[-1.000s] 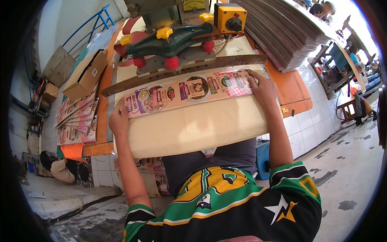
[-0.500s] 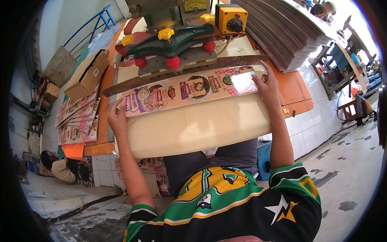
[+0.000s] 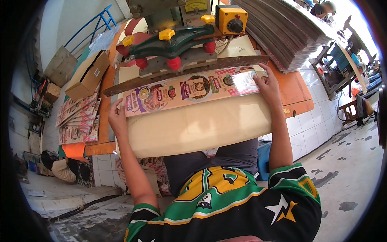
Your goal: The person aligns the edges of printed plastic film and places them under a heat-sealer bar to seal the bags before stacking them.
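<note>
The left hand (image 3: 117, 120) pinches a glossy pink printed strip's (image 3: 173, 95) left end; the half-open right hand (image 3: 267, 87) thumbs its other end, grip unclear, apparently keeping it straight. A smooth cream sheet (image 3: 197, 126) supports it, beside a long brown metal bar (image 3: 238, 61).

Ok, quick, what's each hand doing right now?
Left hand: closed, pinching the left end of the food-printed strip.
Right hand: at the strip's right end; can't tell if it grips.
</note>
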{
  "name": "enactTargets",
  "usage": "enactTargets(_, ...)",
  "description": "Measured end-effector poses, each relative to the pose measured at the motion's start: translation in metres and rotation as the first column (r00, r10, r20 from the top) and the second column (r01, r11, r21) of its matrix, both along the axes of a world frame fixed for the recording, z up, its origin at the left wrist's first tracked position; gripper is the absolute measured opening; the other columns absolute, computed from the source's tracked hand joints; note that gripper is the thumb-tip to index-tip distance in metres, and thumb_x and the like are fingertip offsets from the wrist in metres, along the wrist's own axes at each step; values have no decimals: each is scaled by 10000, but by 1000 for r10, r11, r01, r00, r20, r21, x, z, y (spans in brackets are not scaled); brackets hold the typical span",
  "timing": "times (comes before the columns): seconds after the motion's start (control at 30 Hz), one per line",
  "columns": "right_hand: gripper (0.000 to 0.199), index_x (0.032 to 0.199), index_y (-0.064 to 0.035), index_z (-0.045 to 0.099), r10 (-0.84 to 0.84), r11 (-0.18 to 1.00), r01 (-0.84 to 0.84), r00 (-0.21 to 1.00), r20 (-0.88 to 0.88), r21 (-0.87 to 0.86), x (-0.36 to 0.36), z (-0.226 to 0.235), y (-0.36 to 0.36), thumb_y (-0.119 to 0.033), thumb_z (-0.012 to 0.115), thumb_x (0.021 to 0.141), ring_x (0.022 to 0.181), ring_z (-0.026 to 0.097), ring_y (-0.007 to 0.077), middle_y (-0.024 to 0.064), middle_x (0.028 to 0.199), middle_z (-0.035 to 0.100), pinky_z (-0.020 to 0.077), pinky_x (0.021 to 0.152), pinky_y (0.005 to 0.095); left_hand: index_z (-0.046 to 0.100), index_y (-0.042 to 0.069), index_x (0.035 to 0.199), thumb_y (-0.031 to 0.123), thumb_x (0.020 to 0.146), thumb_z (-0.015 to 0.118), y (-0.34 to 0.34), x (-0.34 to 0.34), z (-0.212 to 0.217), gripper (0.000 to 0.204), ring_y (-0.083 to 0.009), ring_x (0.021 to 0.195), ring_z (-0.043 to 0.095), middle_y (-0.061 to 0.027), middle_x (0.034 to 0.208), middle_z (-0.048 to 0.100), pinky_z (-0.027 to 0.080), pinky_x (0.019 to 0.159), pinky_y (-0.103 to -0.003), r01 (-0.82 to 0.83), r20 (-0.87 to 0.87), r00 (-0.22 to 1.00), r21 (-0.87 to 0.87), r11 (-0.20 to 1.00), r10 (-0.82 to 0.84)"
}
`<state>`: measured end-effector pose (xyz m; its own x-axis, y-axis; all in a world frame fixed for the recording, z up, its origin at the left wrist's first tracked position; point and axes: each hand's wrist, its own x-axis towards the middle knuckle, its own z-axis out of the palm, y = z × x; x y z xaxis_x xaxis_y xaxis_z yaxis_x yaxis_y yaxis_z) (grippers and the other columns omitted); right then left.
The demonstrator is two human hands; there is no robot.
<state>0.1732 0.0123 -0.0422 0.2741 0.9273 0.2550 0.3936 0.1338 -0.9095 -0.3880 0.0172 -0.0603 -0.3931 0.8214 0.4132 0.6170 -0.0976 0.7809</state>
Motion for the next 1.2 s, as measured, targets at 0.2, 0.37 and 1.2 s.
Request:
enactTargets(0.2,520,1415,-51,537,51,999,-51,999,-14,-18,-3,7,-4,-139,683,924,567,437,46,-55,593,445,372,562,259,738,63,1177,191,964,697,0,4,1,252,-62,598,328,57,657,338,271,526,-271,16,-8,1000,-8,1000,-16)
enactTargets(0.37,485,1456,-83,494,127,992,-127,984,-126,13,1,1,-2,-144,649,1000,563,357,0,-97,619,440,250,536,221,733,64,1185,198,970,690,1,4,0,257,-63,597,325,57,655,333,274,530,-273,18,30,999,7,1000,-19)
enactTargets(1.2,525,1394,93,471,432,852,-510,553,-712,121,17,21,-14,-93,638,933,980,699,135,136,1174,689,557,890,274,683,-16,1196,117,976,697,-46,11,8,257,-28,656,334,86,715,368,294,580,-213,-37,190,982,169,985,5)
